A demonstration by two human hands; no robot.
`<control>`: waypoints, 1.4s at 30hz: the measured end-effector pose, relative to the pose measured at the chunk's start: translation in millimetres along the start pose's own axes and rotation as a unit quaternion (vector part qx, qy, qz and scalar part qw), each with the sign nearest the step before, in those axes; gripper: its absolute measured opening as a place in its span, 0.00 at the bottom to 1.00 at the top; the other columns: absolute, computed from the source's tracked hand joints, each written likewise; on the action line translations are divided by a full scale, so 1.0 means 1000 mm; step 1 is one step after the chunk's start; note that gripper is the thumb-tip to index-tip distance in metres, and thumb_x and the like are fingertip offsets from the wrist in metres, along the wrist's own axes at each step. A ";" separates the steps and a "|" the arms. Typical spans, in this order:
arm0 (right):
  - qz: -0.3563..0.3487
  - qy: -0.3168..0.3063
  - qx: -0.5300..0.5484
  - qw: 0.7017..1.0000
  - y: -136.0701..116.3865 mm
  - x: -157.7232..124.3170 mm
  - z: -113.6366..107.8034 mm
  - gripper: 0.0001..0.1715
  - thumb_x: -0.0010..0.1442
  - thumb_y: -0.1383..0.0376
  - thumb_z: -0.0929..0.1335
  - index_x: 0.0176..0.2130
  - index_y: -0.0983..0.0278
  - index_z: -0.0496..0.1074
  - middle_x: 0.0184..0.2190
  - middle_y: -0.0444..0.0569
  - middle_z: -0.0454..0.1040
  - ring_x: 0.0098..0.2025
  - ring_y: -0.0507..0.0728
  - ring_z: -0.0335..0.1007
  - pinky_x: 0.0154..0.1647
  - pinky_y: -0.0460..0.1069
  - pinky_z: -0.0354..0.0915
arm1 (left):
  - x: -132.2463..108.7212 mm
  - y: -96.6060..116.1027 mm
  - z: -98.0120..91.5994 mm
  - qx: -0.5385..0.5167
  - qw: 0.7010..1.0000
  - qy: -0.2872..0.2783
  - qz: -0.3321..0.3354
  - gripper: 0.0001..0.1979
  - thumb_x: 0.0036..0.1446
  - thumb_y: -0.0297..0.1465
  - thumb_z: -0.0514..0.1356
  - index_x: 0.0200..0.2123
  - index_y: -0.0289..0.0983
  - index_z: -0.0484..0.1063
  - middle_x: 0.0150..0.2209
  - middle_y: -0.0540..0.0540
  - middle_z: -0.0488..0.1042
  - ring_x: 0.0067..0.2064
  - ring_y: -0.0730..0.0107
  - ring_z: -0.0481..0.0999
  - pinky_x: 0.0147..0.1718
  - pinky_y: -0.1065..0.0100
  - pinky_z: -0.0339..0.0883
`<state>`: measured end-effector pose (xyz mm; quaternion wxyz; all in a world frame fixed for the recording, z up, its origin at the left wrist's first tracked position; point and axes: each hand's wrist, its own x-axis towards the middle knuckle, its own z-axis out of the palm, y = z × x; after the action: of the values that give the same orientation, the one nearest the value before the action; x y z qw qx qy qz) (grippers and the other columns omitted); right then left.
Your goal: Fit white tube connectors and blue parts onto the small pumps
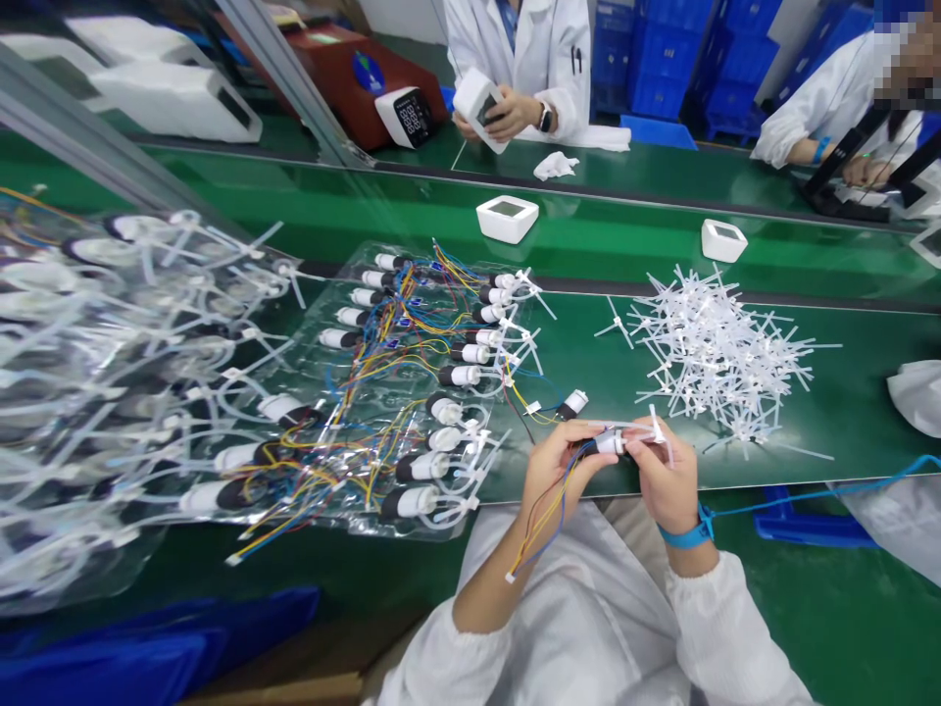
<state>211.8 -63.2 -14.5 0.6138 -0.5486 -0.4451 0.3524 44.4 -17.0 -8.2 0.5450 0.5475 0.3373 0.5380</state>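
Observation:
My left hand (553, 469) is closed around a small white-and-black pump motor (609, 442). Blue, yellow and dark wires (545, 518) hang from it over my wrist, ending in a white plug. Close against it, my right hand (668, 473) pinches a translucent tube piece with a white branched connector (657, 426) at the motor's tip. Whether the tube sits on the motor is hidden by my fingers. A blue wrist strap (689, 534) circles my right wrist. Just beyond my left hand lies another wired pump motor (571, 404).
Right of centre is a heap of branched tube pieces (717, 348). Plastic trays (313, 368) of wired motors with tubes fill the left, stacked higher at far left. White device housings (507, 218) stand on the green belt. Across it, two people in white coats handle devices.

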 end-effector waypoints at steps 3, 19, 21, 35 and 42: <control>-0.006 -0.002 -0.008 1.000 0.000 0.001 -0.001 0.10 0.70 0.55 0.76 0.41 0.58 0.83 0.41 0.49 0.81 0.44 0.62 0.78 0.49 0.55 0.74 | 0.000 -0.001 -0.001 0.013 1.000 0.001 -0.009 0.15 0.59 0.37 0.79 0.47 0.40 0.85 0.47 0.42 0.88 0.49 0.59 0.88 0.51 0.63 0.82; 0.079 0.068 0.155 0.982 -0.022 0.000 -0.008 0.26 0.67 0.50 0.79 0.60 0.55 0.79 0.50 0.50 0.80 0.45 0.59 0.82 0.51 0.57 0.83 | 0.004 0.014 0.005 0.026 0.995 -0.016 -0.093 0.19 0.60 0.35 0.74 0.53 0.38 0.79 0.50 0.41 0.86 0.51 0.58 0.87 0.53 0.61 0.80; 0.049 0.099 0.135 0.985 -0.023 0.004 -0.022 0.25 0.70 0.50 0.78 0.61 0.54 0.79 0.51 0.50 0.80 0.46 0.59 0.82 0.53 0.58 0.82 | 0.004 0.015 0.004 0.030 0.994 -0.033 -0.096 0.18 0.60 0.34 0.73 0.53 0.38 0.80 0.50 0.41 0.86 0.51 0.58 0.86 0.53 0.61 0.79; 0.062 -0.075 -0.081 0.992 -0.040 0.038 -0.035 0.19 0.68 0.53 0.78 0.53 0.59 0.86 0.37 0.51 0.86 0.33 0.59 0.82 0.30 0.50 0.77 | 0.006 0.013 0.011 0.131 0.986 -0.043 -0.093 0.13 0.67 0.39 0.68 0.51 0.40 0.82 0.44 0.46 0.87 0.43 0.62 0.86 0.44 0.66 0.77; 0.131 -0.054 0.018 0.990 -0.028 0.031 -0.026 0.34 0.64 0.54 0.79 0.66 0.56 0.77 0.52 0.54 0.85 0.23 0.51 0.75 0.15 0.45 0.67 | 0.005 0.016 0.014 0.177 0.982 -0.005 -0.066 0.10 0.71 0.39 0.65 0.49 0.41 0.82 0.41 0.48 0.86 0.41 0.63 0.85 0.44 0.67 0.76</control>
<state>245.3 -47.7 18.0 0.5471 -0.5711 -0.3955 0.4670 55.0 -18.3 10.6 0.4756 0.6145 0.4596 0.4302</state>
